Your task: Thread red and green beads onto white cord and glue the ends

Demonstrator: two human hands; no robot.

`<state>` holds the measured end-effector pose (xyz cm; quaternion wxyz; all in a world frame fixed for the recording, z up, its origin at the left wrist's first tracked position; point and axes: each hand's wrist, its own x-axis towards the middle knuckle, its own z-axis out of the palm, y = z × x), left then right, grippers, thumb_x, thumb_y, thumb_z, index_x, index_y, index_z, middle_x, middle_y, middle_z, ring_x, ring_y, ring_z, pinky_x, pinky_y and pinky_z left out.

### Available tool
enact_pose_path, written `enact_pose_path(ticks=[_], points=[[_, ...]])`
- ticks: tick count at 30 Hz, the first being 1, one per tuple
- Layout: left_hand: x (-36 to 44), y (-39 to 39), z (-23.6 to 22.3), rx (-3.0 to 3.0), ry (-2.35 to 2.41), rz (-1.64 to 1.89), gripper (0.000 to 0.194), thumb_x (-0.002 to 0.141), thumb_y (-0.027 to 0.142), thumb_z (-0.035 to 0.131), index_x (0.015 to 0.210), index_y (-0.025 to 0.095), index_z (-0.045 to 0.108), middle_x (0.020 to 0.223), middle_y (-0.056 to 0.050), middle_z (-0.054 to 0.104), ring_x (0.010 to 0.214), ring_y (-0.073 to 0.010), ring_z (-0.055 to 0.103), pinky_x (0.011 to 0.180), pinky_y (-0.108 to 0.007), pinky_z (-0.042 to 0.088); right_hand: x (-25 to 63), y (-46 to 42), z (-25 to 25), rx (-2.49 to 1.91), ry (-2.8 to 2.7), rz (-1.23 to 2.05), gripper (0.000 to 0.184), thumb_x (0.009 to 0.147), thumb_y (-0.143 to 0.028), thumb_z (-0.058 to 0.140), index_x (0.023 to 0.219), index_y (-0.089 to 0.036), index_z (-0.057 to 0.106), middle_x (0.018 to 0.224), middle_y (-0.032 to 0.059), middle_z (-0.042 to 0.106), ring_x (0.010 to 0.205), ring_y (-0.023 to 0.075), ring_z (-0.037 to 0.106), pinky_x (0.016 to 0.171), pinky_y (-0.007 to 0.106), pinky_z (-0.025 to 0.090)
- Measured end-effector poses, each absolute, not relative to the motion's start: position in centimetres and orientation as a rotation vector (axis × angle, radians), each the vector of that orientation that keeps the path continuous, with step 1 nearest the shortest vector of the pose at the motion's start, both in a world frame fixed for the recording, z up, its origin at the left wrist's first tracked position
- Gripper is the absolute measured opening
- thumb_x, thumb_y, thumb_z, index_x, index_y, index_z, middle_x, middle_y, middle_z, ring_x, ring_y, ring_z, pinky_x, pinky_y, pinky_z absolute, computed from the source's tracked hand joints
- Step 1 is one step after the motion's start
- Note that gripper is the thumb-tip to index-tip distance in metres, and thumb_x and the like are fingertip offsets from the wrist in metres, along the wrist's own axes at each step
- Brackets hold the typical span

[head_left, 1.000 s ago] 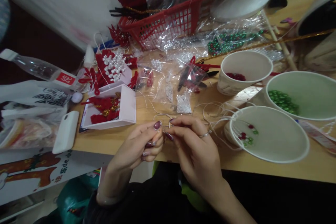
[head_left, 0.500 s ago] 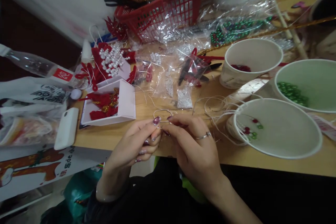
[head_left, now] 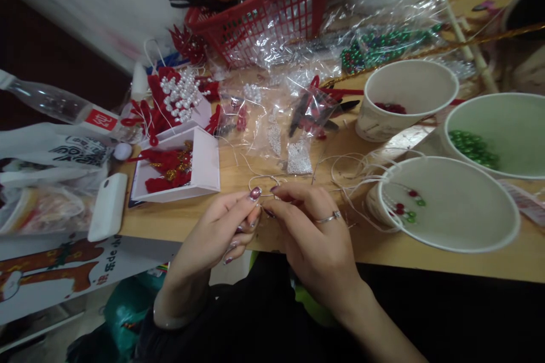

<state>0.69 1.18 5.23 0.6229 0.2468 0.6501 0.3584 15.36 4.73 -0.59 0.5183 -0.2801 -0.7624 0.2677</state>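
Over the table's front edge, my left hand [head_left: 227, 227] is closed, thumb pressed against the forefinger on a thin white string [head_left: 264, 177]. My right hand [head_left: 319, 232], with a ring on one finger, pinches the same string close beside the left fingertips. Part of the string loops on the table just beyond both hands. What sits right between the fingertips is too small to make out. A small bag of tiny silvery beads [head_left: 299, 157] lies a little past the fingers.
At right stand three paper tubs: one with dark red beads [head_left: 389, 108], one with green beads [head_left: 472, 147], and one with strings over its rim [head_left: 451, 249]. A white box [head_left: 206, 161] of red ornaments, a phone [head_left: 108, 207] and a bottle [head_left: 55, 99] are left. Behind is a red basket [head_left: 272, 17].
The view has shifted very slightly. Both hands keep their pinch in nearly the same place, with only small finger movement; the left hand's lower fingers have loosened a little.
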Motion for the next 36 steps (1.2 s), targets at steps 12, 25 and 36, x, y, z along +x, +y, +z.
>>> enact_pose_path(ticks=[12,25,36], points=[[0.6,1.0,4.9,0.665,1.518,0.813,0.043,0.091,0.051,0.055,0.064,0.020,0.043,0.050,0.011,0.025,0.037,-0.0022,0.019,0.027,-0.008,0.025,15.3,4.7,-0.6,-0.694,-1.872,0.637,0.020,0.099,-0.010,0.052,0.108,-0.007,0.069,0.107,0.0107,0.065,0.099,0.0187,0.057,0.086,0.030,0.048],[0.8,0.8,4.5,0.713,1.468,0.840,0.049,0.090,0.061,0.054,0.064,0.020,0.043,0.047,0.011,0.025,0.036,-0.0036,0.021,0.029,-0.011,0.025,15.3,4.8,-0.8,-0.675,-1.794,0.689,0.023,0.093,0.000,0.054,0.108,-0.013,0.066,0.107,0.0103,0.064,0.099,0.0184,0.060,0.084,0.033,0.054],[1.5,0.8,5.0,1.681,1.913,0.811,0.032,0.097,0.026,0.048,0.066,0.020,0.046,0.056,0.005,0.045,0.052,-0.0097,0.044,0.051,-0.023,0.032,15.6,4.8,-0.5,-0.694,-1.744,0.847,0.024,0.092,0.001,0.054,0.106,-0.016,0.064,0.107,0.0088,0.061,0.101,0.0186,0.060,0.087,0.037,0.055]])
